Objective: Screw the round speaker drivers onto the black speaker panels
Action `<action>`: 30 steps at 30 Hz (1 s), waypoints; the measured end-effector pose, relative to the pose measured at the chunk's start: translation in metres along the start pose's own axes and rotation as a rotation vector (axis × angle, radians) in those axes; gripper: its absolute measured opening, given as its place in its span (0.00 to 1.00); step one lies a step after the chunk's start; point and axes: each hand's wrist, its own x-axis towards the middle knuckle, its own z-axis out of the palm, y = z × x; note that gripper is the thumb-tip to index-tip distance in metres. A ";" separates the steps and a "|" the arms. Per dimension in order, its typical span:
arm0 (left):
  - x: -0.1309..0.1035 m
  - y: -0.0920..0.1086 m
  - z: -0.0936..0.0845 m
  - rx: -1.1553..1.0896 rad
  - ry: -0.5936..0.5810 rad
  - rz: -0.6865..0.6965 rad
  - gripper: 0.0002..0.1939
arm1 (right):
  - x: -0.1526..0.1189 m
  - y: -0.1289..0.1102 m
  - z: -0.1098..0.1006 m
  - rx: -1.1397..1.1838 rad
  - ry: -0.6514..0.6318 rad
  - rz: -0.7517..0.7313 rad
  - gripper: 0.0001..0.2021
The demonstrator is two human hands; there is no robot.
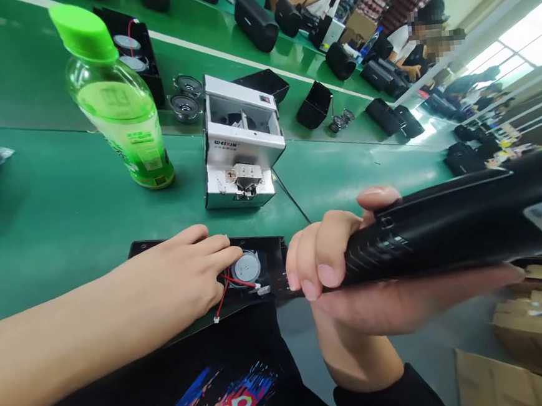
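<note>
A black speaker housing [268,253] lies at the table's near edge, its inside facing up. In it sits a round speaker driver [247,268] with a grey magnet, and red wires [242,284] with white plugs cross beside it. My left hand [198,262] lies over the housing, fingers stretched out and slightly apart, the index fingertip touching the driver's edge. The thumb is partly hidden. My right hand [331,254] is wrapped round a black electric screwdriver [423,228], held nearly level to the right of the housing. My fingers hide its tip.
Behind the housing stands a white screw feeder [245,139], with a green drink bottle [120,108] to its left. Loose speaker drivers [184,97] and black housings [314,104] lie beyond. Co-workers [401,42] are at the far side. Cardboard boxes [534,332] sit lower right.
</note>
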 end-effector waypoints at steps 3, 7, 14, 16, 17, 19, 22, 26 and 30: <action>0.007 -0.003 0.005 0.014 -0.055 0.020 0.14 | 0.000 -0.003 -0.005 -0.007 0.006 0.014 0.27; 0.011 -0.004 0.010 0.035 -0.080 0.026 0.14 | 0.000 -0.004 -0.008 -0.029 0.039 0.042 0.28; 0.009 -0.008 0.026 0.038 -0.085 0.070 0.22 | -0.003 -0.004 -0.013 0.023 0.069 0.003 0.30; 0.008 -0.011 0.028 0.044 -0.081 0.083 0.24 | -0.003 -0.004 -0.015 0.046 0.076 -0.014 0.30; 0.008 -0.011 0.028 0.048 -0.079 0.092 0.24 | -0.003 -0.005 -0.016 0.057 0.083 -0.021 0.30; 0.009 -0.012 0.028 0.058 -0.076 0.112 0.25 | -0.002 -0.008 -0.018 0.076 0.092 -0.031 0.29; 0.012 -0.011 0.025 0.085 -0.080 0.138 0.23 | 0.001 -0.011 -0.020 0.077 0.071 -0.036 0.28; 0.016 -0.008 0.023 0.131 -0.099 0.151 0.23 | 0.005 -0.010 -0.023 0.115 0.037 -0.041 0.28; 0.019 -0.012 0.023 0.148 -0.124 0.170 0.23 | 0.009 -0.006 -0.025 0.136 0.024 -0.045 0.29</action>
